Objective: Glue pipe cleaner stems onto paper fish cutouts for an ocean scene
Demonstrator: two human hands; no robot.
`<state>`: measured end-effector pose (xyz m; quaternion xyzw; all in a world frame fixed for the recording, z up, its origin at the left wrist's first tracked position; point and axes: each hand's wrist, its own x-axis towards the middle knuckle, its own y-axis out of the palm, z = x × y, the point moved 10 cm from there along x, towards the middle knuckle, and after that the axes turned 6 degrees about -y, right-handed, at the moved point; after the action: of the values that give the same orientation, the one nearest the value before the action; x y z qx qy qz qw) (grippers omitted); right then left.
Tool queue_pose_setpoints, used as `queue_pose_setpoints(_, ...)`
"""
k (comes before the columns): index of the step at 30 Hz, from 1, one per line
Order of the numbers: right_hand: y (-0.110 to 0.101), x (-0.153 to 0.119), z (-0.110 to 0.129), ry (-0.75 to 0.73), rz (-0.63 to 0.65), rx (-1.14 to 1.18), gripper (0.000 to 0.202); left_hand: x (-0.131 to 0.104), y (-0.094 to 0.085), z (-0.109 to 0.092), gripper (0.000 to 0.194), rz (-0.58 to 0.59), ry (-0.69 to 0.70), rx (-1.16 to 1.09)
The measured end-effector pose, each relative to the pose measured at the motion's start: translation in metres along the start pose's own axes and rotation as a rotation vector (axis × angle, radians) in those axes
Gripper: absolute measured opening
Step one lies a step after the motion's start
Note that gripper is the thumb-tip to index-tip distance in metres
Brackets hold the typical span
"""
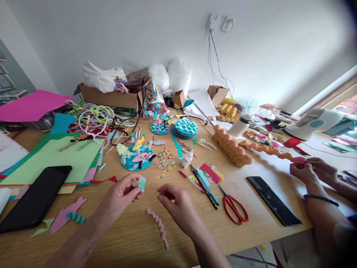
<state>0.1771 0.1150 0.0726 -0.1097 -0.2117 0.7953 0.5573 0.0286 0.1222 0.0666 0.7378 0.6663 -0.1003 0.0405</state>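
Note:
My left hand (125, 191) pinches a small light-blue paper piece (142, 184) between thumb and fingers, above the table. Facing it, my right hand (178, 206) is curled with thumb and fingertips close together; whether anything tiny sits between them I cannot make out. Below and between the hands lies a twisted pink pipe cleaner (159, 227). To the left, a pink paper fish shape (65, 217) rests beside a coiled blue pipe cleaner (75, 217). Ahead stands a blue wavy paper base (129, 162) carrying several paper fish, next to scattered confetti dots (165, 160).
Red-handled scissors (235, 210), pens (205, 188), a glue bottle (187, 159) and a phone (273, 201) lie to the right. Another phone (36, 197) overlaps coloured paper (55, 156) at left. At far right, another person's hands (309, 171) hold an orange egg-carton strip (267, 150).

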Motion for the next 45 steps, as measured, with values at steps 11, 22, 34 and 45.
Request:
queue_pose_setpoints(11,0.007,-0.011,-0.014,0.085,-0.075,0.491,0.018,-0.014,0.047,0.005,0.035,0.157,0.162,0.251)
queue_pose_setpoints(22,-0.062,-0.017,-0.037,0.133,-0.199,0.384,0.024,-0.01,0.061,0.002,0.021,0.236,0.069,0.087)
queue_pose_setpoints(34,-0.043,-0.009,-0.029,0.114,-0.156,0.334,0.018,-0.005,0.054,0.007,0.029,0.198,0.091,0.159)
queue_pose_setpoints(45,-0.183,-0.046,-0.12,0.354,-0.458,-0.62,0.011,-0.007,0.046,0.03,0.026,0.313,0.233,0.596)
